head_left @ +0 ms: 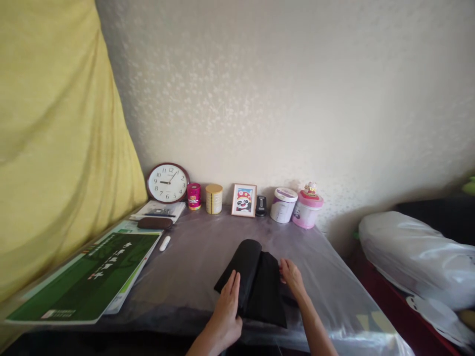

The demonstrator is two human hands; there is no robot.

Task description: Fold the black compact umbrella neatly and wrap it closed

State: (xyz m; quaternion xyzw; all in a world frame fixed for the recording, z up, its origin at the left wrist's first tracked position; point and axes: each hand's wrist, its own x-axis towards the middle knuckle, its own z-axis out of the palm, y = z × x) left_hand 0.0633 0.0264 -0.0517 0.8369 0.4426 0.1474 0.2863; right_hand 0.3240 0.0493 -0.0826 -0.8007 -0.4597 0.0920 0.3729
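A black folded piece of smooth fabric (265, 287) lies near the front of the table, with a rounded fold (247, 254) along its left side and a flatter flap on the right. My left hand (226, 311) rests on the rolled left part, its fingers stretched out flat and its thumb by the lower edge. At the right edge of the flap, my right hand (292, 277) has its fingertips closed on the fabric in a pinch. What the fabric item is exactly cannot be made out.
Left on the covered table (193, 277) lie a green booklet (85, 277), brown case (155, 223) and white stick-like object (165, 243). Along the wall stand a clock (168, 183), tins (214, 199), a panda picture (244, 200) and tubs (284, 205). A yellow curtain (63, 123) hangs left.
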